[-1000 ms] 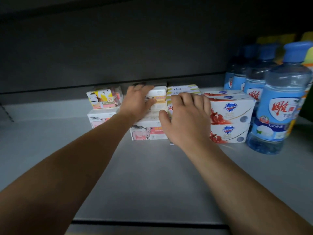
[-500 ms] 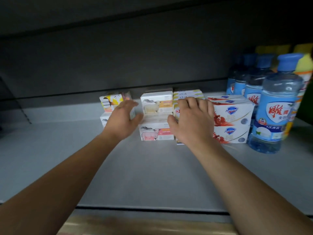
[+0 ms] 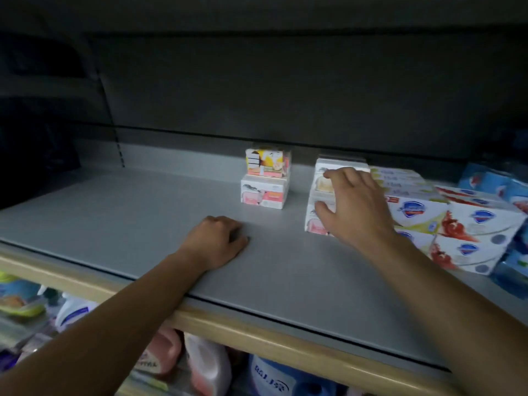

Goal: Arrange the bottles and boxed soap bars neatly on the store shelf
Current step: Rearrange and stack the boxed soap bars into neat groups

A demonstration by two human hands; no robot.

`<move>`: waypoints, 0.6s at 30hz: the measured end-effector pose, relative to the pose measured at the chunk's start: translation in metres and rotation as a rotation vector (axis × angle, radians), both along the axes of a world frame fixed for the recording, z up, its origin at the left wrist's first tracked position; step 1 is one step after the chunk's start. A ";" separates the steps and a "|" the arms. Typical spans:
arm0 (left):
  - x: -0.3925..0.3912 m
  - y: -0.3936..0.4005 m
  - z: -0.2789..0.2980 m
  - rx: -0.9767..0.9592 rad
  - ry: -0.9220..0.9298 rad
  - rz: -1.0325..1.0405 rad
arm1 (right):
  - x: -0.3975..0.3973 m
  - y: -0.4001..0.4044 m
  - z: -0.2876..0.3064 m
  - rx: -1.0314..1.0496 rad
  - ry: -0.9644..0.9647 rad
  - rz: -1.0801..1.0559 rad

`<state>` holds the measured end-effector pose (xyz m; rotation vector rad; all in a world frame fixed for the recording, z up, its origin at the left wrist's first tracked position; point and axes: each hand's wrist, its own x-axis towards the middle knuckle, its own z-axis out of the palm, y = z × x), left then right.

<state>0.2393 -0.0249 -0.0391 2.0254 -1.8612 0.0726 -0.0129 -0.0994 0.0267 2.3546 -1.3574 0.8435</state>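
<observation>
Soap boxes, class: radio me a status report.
Left hand curled, resting on shelf. Right hand on soap box stack. Two-box stack stands apart.

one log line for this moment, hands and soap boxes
left hand: curled, resting on shelf, holds nothing | right hand: on middle soap stack | left soap stack: apart, untouched
</observation>
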 end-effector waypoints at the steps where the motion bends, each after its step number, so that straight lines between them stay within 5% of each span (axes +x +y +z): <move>1: 0.000 0.000 -0.001 -0.002 0.006 0.003 | 0.013 -0.001 -0.002 0.020 0.000 0.063; 7: 0.010 -0.007 -0.010 -0.035 -0.026 0.011 | 0.082 -0.033 -0.008 0.086 0.188 0.198; 18: 0.012 -0.007 -0.005 -0.035 0.147 -0.004 | 0.136 -0.102 -0.009 0.378 0.227 -0.027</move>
